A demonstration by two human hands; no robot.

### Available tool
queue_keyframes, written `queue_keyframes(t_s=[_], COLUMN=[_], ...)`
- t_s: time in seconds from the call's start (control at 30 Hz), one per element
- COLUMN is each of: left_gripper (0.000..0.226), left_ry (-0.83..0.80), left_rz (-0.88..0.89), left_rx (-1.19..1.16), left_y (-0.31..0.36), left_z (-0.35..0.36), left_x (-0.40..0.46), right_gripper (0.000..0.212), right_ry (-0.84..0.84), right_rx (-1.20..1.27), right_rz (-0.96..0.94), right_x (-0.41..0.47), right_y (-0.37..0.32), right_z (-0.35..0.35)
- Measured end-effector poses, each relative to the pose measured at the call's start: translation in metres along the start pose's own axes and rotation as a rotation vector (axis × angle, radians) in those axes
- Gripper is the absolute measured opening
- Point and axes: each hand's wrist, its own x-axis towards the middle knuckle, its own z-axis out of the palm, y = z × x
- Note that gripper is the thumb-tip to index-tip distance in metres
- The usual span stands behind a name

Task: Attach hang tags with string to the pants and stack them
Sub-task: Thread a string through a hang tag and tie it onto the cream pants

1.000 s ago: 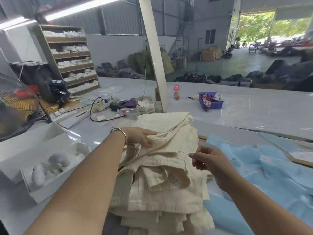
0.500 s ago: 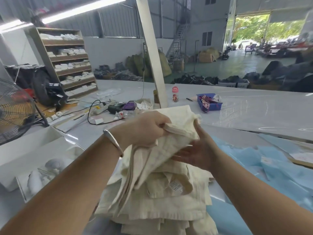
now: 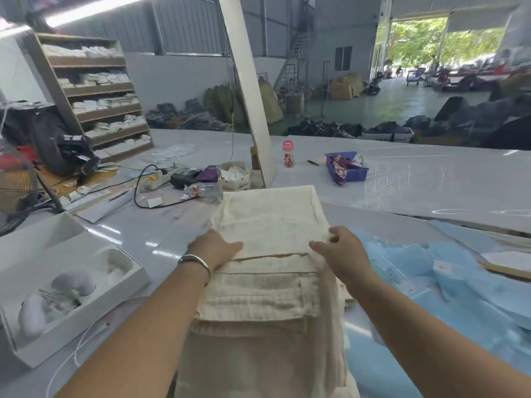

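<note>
A stack of cream pants (image 3: 267,311) lies in front of me on the white table (image 3: 161,228). The top pair (image 3: 270,219) is spread flat, reaching away toward the white post. My left hand (image 3: 214,249) lies flat on the left edge of that top pair, fingers straight. My right hand (image 3: 342,251) rests on its right edge, fingers loosely bent on the cloth. No hang tag or string shows on the top pair.
A white open box (image 3: 71,285) with white bundles stands at the left. Light blue garments (image 3: 448,285) with tags lie at the right. Behind are a blue basket (image 3: 346,169), a small pink-capped bottle (image 3: 288,153), a power strip with cables (image 3: 155,180) and a slanted white post (image 3: 250,90).
The cream pair that both hands held lifted and folded is now laid flat on the stack. Both hands have let go and lie on its edges.
</note>
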Motion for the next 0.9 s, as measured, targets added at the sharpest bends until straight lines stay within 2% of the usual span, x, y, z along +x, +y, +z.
queue_keyframes(t_s=[0.07, 0.17, 0.23, 0.3, 0.37, 0.47, 0.53, 0.6, 0.63, 0.7, 0.77, 0.9], left_gripper=[0.069, 0.07, 0.059, 0.035, 0.018, 0.029, 0.049, 0.064, 0.059, 0.04, 0.045, 0.03], left_ry=[-0.092, -0.033, -0.051, -0.082, -0.096, -0.298, -0.393, -0.428, -0.437, -0.452, -0.447, -0.479], left_rz=[-0.044, -0.065, -0.084, -0.084, 0.053, 0.344, 0.313, 0.1, -0.008, -0.106, -0.105, 0.027], left_rx=[-0.346, -0.424, -0.582, -0.805, -0.986, -1.328, -1.362, -1.278, -1.263, -1.237, -1.247, -1.395], left_y=[-0.009, -0.012, -0.007, -0.002, -0.002, -0.019, -0.032, -0.035, -0.034, -0.033, -0.039, -0.046], left_z=[0.003, 0.011, 0.009, 0.001, -0.013, -0.04, -0.045, -0.031, -0.022, -0.014, -0.015, -0.029], left_x=[0.004, 0.012, 0.016, 0.013, 0.004, -0.009, -0.016, -0.018, -0.021, -0.03, -0.04, -0.074], right_gripper=[0.053, 0.048, 0.05, 0.05, 0.042, 0.037, 0.044, 0.043, 0.038, 0.034, 0.036, 0.039], right_ry=[-0.167, -0.211, -0.198, -0.235, -0.323, -0.557, -0.688, -0.731, -0.74, -0.689, -0.635, -0.652], right_rx=[0.084, 0.287, 0.46, 0.521, 0.574, 0.791, 0.931, 0.873, 0.788, 0.647, 0.601, 0.668], right_rz=[0.084, 0.168, 0.247, 0.272, 0.182, 0.023, 0.072, 0.218, 0.292, 0.356, 0.332, 0.236], right_x=[0.002, 0.01, 0.013, 0.011, 0.005, -0.015, -0.024, -0.034, -0.04, -0.05, -0.056, -0.072], right_y=[0.0, 0.005, -0.001, -0.014, -0.028, -0.036, -0.031, -0.023, -0.019, -0.013, -0.009, -0.006], right_z=[0.001, 0.014, 0.017, 0.011, -0.003, -0.037, -0.047, -0.042, -0.038, -0.034, -0.04, -0.061])
